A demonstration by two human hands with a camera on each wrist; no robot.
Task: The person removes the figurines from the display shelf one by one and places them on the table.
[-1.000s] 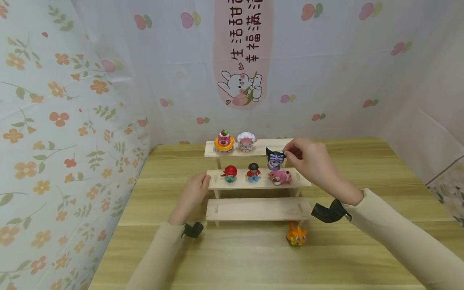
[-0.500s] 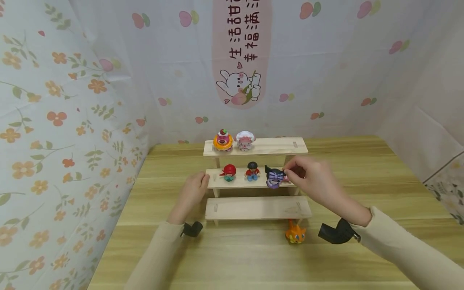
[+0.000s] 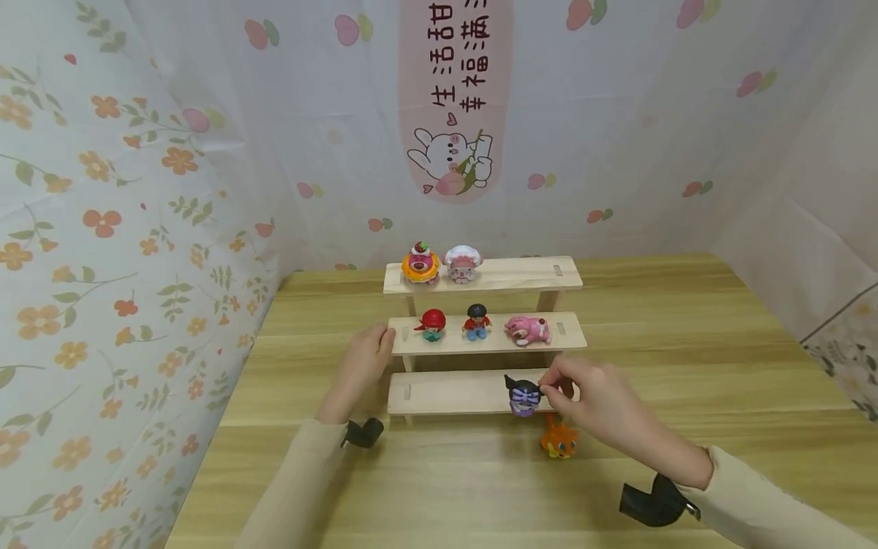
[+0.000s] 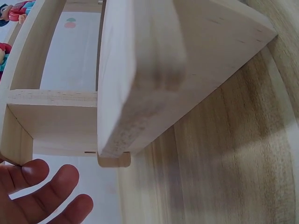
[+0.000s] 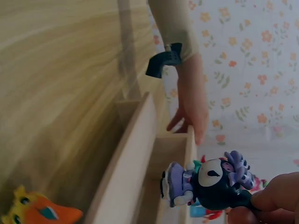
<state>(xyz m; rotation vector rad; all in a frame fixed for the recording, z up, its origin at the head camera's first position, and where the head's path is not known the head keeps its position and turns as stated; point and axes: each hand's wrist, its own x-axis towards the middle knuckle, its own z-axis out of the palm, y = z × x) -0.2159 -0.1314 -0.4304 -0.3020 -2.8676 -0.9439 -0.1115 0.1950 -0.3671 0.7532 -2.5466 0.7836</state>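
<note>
My right hand (image 3: 600, 396) pinches a toy figurine (image 3: 524, 399) by one black ear, between thumb and forefinger. The figurine has a black hood, a purple bow and a purple dress. It overlaps the right part of the bottom shelf (image 3: 453, 393) in the head view; in the right wrist view it lies sideways, with the fingertips (image 5: 275, 198) at its ear. With my left hand (image 3: 363, 362) I grip the left end of the wooden stand's middle shelf (image 3: 494, 344). The left wrist view shows fingers (image 4: 65, 182) by the shelf's end.
An orange toy figure (image 3: 559, 440) stands on the table before the bottom shelf. On the middle shelf are a red-capped figure (image 3: 433, 324), a black-haired figure (image 3: 476, 323) and a pink figure (image 3: 528, 330). The top shelf (image 3: 517, 273) bears an orange-ringed figure (image 3: 421, 265) and a white-bonneted one (image 3: 463, 264).
My right hand has brought the black-and-purple figurine down from behind the middle shelf, past the pink figure, to the bottom shelf. My left hand has stayed at the stand.
</note>
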